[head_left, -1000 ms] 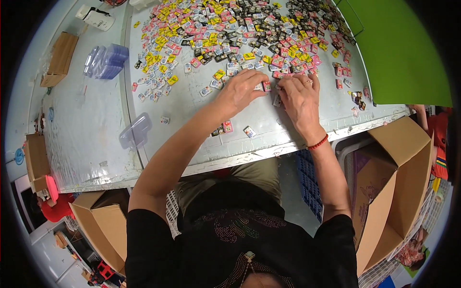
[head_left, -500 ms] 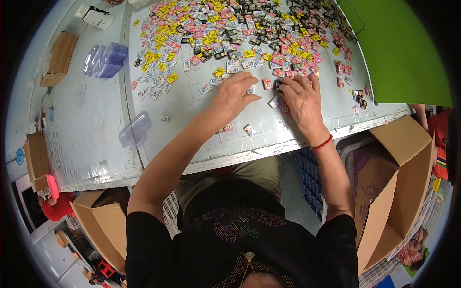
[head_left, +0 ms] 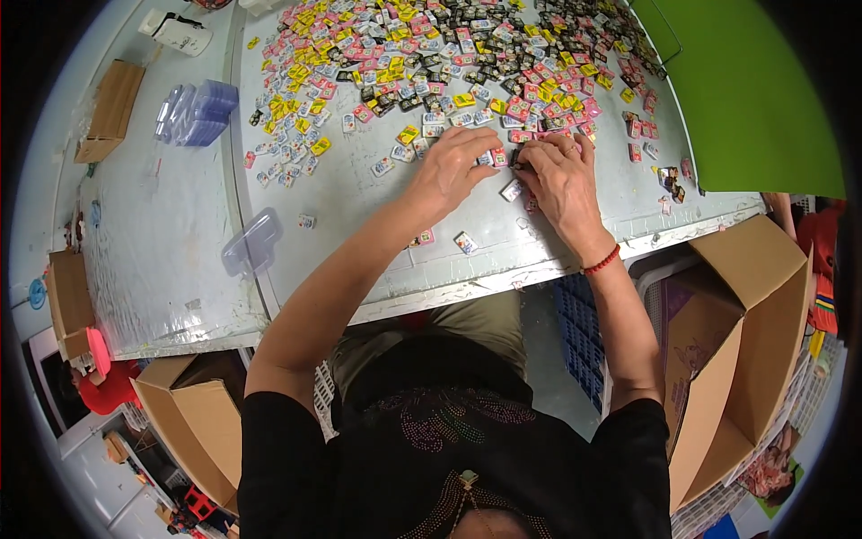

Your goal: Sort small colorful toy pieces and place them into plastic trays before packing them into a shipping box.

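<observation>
Small box-like pieces in pink, white, yellow and black are strewn thickly over the far part of the table. My left hand closes thumb and fingers round a white piece, which lies against a pink piece. Just to its right, my right hand has curled fingers on a black piece, mostly hidden by them. Below the hands lie a loose white piece and another white piece. A pink piece shows partly behind my left forearm.
A clear plastic tray lies left of my arm, with stacked clear trays beyond. A cardboard box and a white bottle stand at far left. A green board borders the right; open cartons flank me.
My left hand has moved right with the white piece, bringing it up against the pink one. My right hand has shifted very slightly left.
</observation>
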Action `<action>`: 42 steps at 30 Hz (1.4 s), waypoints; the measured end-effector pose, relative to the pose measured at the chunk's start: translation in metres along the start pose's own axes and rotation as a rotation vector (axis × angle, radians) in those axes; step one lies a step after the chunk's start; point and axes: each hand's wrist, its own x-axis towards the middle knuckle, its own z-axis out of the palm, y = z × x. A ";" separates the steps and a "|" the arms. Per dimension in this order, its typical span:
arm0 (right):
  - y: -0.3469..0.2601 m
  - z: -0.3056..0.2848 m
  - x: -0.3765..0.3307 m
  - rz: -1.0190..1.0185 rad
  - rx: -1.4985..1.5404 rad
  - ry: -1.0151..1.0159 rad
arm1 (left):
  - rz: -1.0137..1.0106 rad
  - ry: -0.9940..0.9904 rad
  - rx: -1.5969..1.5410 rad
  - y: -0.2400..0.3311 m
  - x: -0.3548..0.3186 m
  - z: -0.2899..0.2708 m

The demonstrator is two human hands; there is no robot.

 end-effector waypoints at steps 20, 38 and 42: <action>-0.101 -0.005 -0.016 -0.135 0.227 -0.081 | -0.087 0.038 0.113 0.026 -0.119 -0.109; -0.147 0.027 -0.031 -0.188 0.203 -0.067 | 0.005 0.128 0.125 0.022 -0.171 -0.071; -0.148 0.032 -0.035 -0.155 0.230 -0.022 | -0.001 0.204 0.138 0.023 -0.171 -0.070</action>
